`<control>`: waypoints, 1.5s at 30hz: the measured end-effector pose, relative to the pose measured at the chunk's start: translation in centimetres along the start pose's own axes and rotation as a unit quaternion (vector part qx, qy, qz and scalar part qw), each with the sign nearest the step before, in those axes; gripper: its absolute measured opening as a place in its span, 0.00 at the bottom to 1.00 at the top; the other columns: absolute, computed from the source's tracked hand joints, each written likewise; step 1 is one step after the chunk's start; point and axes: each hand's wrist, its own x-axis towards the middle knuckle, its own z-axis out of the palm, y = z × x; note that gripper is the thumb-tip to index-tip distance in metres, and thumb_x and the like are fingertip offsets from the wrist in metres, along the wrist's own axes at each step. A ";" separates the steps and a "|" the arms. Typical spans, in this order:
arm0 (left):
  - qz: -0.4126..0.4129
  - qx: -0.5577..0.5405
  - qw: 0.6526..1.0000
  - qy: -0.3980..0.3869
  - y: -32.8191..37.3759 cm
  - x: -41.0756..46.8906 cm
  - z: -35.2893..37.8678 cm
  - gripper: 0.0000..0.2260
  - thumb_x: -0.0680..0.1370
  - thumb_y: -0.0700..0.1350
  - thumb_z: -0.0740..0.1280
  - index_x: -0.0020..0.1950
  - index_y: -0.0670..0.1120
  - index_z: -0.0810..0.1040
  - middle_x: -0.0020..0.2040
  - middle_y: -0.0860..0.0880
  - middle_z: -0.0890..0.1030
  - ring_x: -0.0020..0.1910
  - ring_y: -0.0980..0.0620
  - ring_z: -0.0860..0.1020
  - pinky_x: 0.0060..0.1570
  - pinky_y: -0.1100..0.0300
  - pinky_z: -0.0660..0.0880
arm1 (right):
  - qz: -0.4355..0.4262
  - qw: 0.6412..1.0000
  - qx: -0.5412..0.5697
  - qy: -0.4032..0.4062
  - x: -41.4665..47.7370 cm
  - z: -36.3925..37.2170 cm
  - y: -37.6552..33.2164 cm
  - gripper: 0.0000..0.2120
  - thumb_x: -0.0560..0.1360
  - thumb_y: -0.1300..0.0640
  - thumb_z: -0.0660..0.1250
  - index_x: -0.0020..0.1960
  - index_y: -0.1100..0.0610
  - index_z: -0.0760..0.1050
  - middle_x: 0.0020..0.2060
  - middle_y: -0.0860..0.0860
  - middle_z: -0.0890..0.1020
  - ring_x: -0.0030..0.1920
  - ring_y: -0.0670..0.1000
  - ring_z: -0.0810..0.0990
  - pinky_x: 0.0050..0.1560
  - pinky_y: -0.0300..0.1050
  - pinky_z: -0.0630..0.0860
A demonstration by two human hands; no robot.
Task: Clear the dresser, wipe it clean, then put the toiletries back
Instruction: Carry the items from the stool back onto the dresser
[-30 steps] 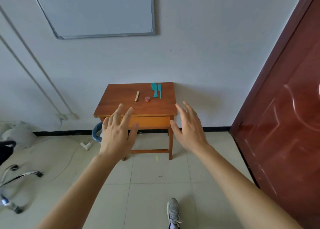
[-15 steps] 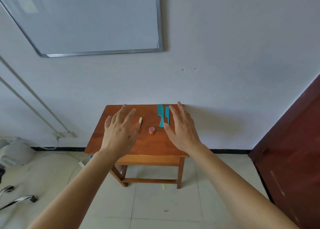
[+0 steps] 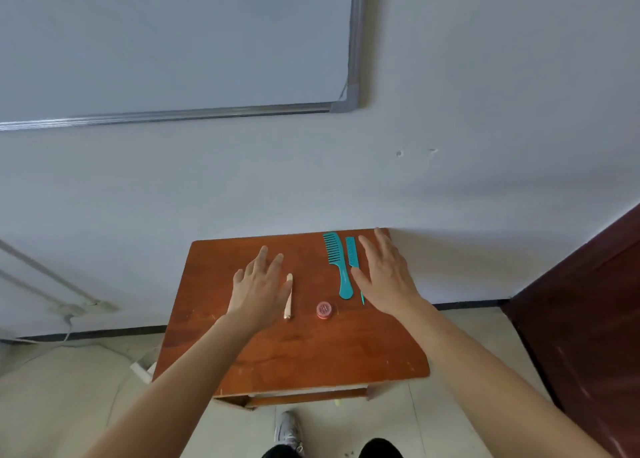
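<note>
Reaching further over the bench [image 3: 294, 353] than before, left hand [image 3: 258, 289] and right hand [image 3: 386, 277] hover spread, empty; clearing looks to be starting, so next pinch the fine comb [image 3: 352, 253]

Bright diffuse light; soft shadow on wall [image 3: 467, 257] right of dresser [image 3: 294, 353]. Fisheye bend at edges, mildly soft.
</note>
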 end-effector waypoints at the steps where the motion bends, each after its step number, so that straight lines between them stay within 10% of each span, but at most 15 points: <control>1: 0.001 -0.003 1.000 -0.012 -0.6 1.3 0.2 0.27 0.82 0.59 0.53 0.79 0.52 0.51 0.80 0.46 0.46 0.78 0.44 0.54 0.74 0.45 0.56 | 0.010 1.000 -0.006 -0.004 1.0 0.5 -0.1 0.32 0.80 0.43 0.59 0.79 0.48 0.49 0.80 0.53 0.48 0.80 0.56 0.48 0.73 0.49 0.48; 8: -0.004 -0.027 0.996 -0.089 -1.9 7.8 3.6 0.30 0.82 0.57 0.58 0.80 0.51 0.49 0.80 0.45 0.47 0.77 0.42 0.56 0.72 0.45 0.61 | 0.067 0.996 0.015 -0.056 4.9 3.6 0.1 0.31 0.81 0.43 0.60 0.79 0.49 0.51 0.78 0.51 0.57 0.78 0.53 0.56 0.74 0.49 0.60; 13: -0.081 -0.063 0.988 -0.115 -1.5 9.6 8.1 0.31 0.80 0.55 0.61 0.79 0.49 0.51 0.74 0.43 0.62 0.71 0.43 0.66 0.63 0.49 0.72 | 0.079 0.990 0.041 -0.111 6.8 8.3 1.5 0.25 0.80 0.43 0.61 0.74 0.50 0.61 0.67 0.49 0.72 0.62 0.49 0.76 0.51 0.39 0.79; 32: -0.167 -0.101 0.966 -0.171 0.1 9.8 12.7 0.29 0.81 0.46 0.59 0.79 0.48 0.50 0.69 0.44 0.70 0.59 0.42 0.77 0.53 0.51 0.76 | 0.207 0.941 0.146 -0.225 8.8 13.5 1.3 0.21 0.75 0.55 0.72 0.65 0.54 0.70 0.60 0.54 0.79 0.58 0.52 0.81 0.53 0.43 0.80; 45: 0.005 -0.075 0.991 0.112 1.9 10.5 -0.6 0.21 0.81 0.47 0.60 0.74 0.51 0.65 0.57 0.49 0.77 0.50 0.47 0.77 0.34 0.57 0.70 | 0.117 0.974 0.193 -0.020 8.0 2.7 1.6 0.10 0.81 0.48 0.62 0.60 0.50 0.72 0.51 0.46 0.76 0.49 0.48 0.80 0.44 0.37 0.81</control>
